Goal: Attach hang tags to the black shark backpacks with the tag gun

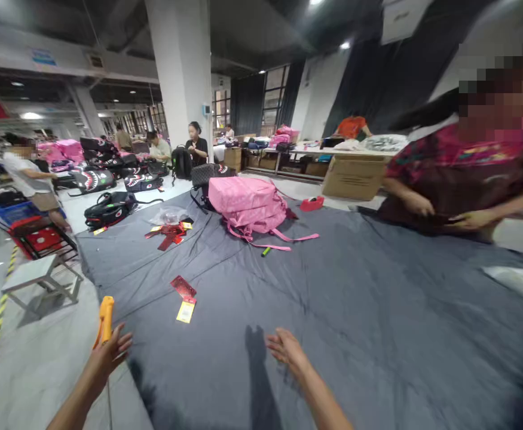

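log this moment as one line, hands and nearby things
left hand: at orange tool, grip unclear | right hand: open, over grey cloth | nearest yellow tag: on cloth beyond hands | pink backpack: farther back on cloth

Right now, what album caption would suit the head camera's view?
Left hand at an orange tool, right hand open over grey cloth, pink backpack lying beyond.

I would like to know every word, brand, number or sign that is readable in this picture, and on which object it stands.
No text can be read with certainty.
Nearest yellow tag: small printing, too small to read.
Pile of red tags: any lettering is too small.
Blue hanging sign: too blurred.
Large cardboard box: faint marks, unreadable.
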The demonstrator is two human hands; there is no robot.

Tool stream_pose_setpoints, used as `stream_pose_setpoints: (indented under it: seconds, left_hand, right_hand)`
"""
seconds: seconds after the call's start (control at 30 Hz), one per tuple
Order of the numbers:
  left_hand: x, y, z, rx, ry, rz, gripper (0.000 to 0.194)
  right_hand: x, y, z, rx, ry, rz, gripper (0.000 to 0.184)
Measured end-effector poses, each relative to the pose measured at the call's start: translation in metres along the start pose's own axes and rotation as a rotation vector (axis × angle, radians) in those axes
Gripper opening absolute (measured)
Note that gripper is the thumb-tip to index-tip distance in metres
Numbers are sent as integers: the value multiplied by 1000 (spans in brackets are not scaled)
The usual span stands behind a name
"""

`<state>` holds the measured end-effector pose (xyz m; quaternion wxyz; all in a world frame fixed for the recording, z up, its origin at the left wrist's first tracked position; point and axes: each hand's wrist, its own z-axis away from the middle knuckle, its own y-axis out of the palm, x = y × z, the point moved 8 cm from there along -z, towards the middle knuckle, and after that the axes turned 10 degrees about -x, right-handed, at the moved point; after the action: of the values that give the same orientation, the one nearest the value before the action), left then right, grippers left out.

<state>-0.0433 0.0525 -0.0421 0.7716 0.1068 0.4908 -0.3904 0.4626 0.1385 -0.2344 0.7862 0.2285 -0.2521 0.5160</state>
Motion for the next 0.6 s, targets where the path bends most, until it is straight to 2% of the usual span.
stream_pose_setpoints:
  seconds: [0.07, 0.13, 0.23, 0.3, 0.4, 0.53, 0.6]
  left_hand:
    - [-5, -5, -14, 4, 16, -11, 53]
    - [-13, -9, -31, 34, 32, -1, 53]
    - [-35, -11, -64, 131, 63, 62, 55]
    - [-56, -16, -93, 196, 90, 97, 57]
    - [-94, -36, -143, 242, 152, 101, 66]
    - [-153, -84, -208, 211, 219, 93, 91]
    - [-182, -109, -232, 194, 252, 110, 100]
  right_hand:
    - [-9, 19, 14, -4, 10, 16, 16]
    - [-9, 40, 25, -11, -1, 15, 17]
    - [14, 78, 35, -27, -65, -14, 17]
    - [33, 113, 39, -40, -115, -51, 17]
    - [44, 186, 46, -37, -121, -104, 16]
    - [34, 311, 55, 50, 1, -160, 15]
    - [39, 370, 58, 105, 42, -192, 17]
